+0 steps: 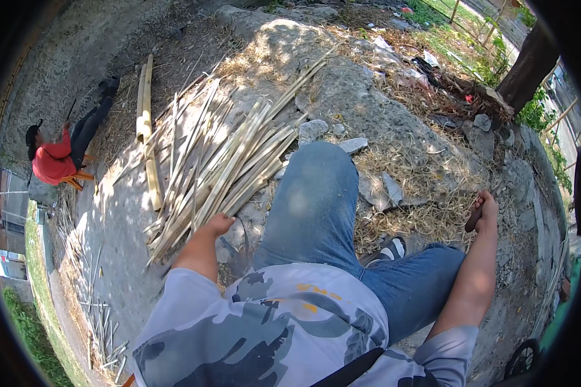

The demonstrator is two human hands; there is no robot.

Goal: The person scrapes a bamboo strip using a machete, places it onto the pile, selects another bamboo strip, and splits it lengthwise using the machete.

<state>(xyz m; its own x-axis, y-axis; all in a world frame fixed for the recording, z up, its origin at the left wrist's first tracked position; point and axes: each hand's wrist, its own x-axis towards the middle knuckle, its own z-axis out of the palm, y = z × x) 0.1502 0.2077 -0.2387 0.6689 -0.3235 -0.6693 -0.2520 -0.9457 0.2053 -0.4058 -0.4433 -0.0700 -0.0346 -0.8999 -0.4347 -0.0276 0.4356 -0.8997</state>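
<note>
My left hand (220,224) is closed beside the near end of a pile of split bamboo strips (229,164). From its fingertips a thin dark strip (244,236) curves down next to my left knee. Out to the right, my right hand (489,209) is wrapped round a dark brown handle (474,218); whatever it belongs to is hidden or too small to tell. The pale strips lie lengthwise on the ground, fanned out to the left of my bent leg in jeans (316,200).
Longer bamboo poles (148,129) lie left of the pile. Broken concrete pieces (313,131) and curly shavings (413,226) cover the ground ahead. A person in a red top (55,158) sits on a stool at far left. A tree trunk (529,68) stands at far right.
</note>
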